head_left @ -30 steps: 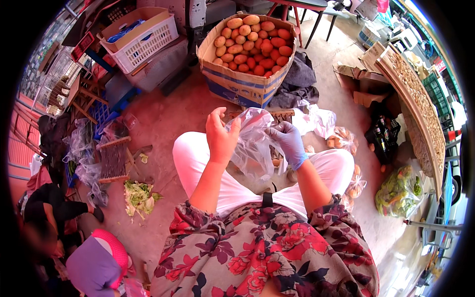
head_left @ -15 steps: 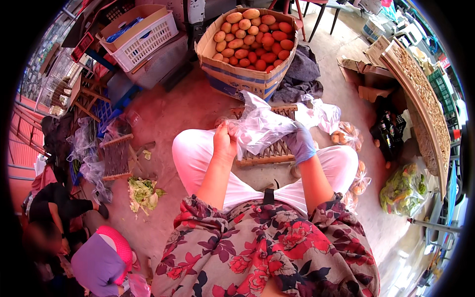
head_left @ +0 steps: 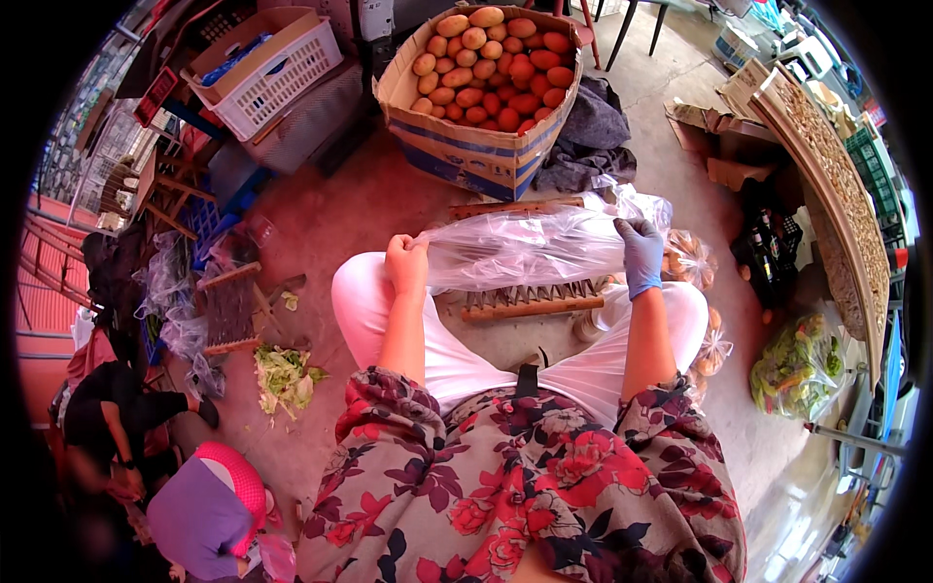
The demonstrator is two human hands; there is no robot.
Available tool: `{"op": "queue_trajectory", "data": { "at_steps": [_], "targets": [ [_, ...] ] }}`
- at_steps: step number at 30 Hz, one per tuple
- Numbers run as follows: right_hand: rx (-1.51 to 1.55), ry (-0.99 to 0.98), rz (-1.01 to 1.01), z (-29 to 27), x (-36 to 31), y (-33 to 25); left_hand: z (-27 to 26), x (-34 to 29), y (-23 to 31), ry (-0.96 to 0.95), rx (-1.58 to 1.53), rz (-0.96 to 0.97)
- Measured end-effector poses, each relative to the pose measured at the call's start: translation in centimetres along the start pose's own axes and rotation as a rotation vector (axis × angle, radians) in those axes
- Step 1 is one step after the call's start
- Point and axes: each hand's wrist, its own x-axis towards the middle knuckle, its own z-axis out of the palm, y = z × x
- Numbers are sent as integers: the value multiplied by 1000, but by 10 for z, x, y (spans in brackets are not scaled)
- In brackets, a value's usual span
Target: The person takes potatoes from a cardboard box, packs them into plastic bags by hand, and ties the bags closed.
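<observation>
Between my hands a clear plastic bag (head_left: 525, 248) is stretched out sideways above my knees. My bare left hand (head_left: 406, 262) pinches its left end. My right hand (head_left: 639, 255), in a blue-grey glove, grips the other end. Under the bag, on the floor between my legs, stands a low wooden stool (head_left: 530, 303) with a slatted or woven top, partly hidden. Beyond it a large cardboard box (head_left: 457, 160) is full of orange-red, egg-shaped fruit (head_left: 496, 73) that look like mangoes. More crumpled plastic bags (head_left: 641, 206) lie just past my right hand.
Filled, tied bags (head_left: 688, 257) sit beside my right knee. Leafy greens fill another bag (head_left: 799, 369) farther right, below a long board (head_left: 826, 194). On the left are loose leaves (head_left: 287, 379), a second stool (head_left: 231, 309) and a white crate (head_left: 292, 83). Two people are at lower left.
My hands have moved apart, pulling the bunched bag out into a long, taut strip. The view has shifted slightly.
</observation>
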Motion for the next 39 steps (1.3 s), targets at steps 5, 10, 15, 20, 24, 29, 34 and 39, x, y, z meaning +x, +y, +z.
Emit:
{"op": "queue_trajectory", "data": {
  "at_steps": [5,10,15,20,24,29,34,39],
  "targets": [
    [-796,313,-876,10,-29,-45,26,-17,-5,-57,-110,-94],
    [-545,-531,-875,62,-98,-60,49,-28,-12,-250,-103,-77],
    [-1147,-1124,-237,80,-99,67,62,-28,9,-246,-105,-108],
    [-724,-1223,355,92,-90,48,41,-16,5,-285,174,220],
    [-366,-983,89,97,-50,91,45,-50,46,-43,313,882],
    [-440,-956,-266,114,-35,107,53,-82,16,-733,535,948],
    [-122,-901,443,113,-26,118,66,-70,-14,-952,928,786],
    [-825,-384,-12,87,26,120,65,-35,-19,-1133,1387,702]
  ]
}}
